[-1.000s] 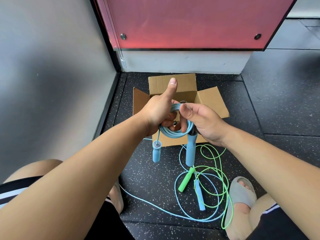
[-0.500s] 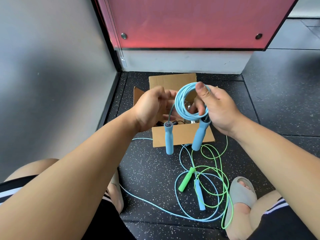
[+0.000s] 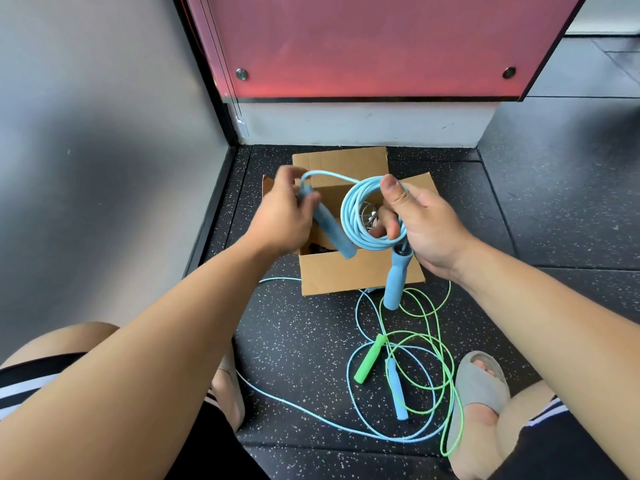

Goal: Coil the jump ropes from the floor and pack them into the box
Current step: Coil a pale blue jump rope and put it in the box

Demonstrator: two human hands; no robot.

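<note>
Coils of light-blue jump rope hang over the open cardboard box, pinched between the thumb and fingers of the right hand. One blue foam handle dangles below that hand, in front of the box's near wall. The left hand curls round the other handle, which tilts over the box opening. On the speckled black floor near the box lie a green jump rope and a second blue rope, loosely tangled together.
</note>
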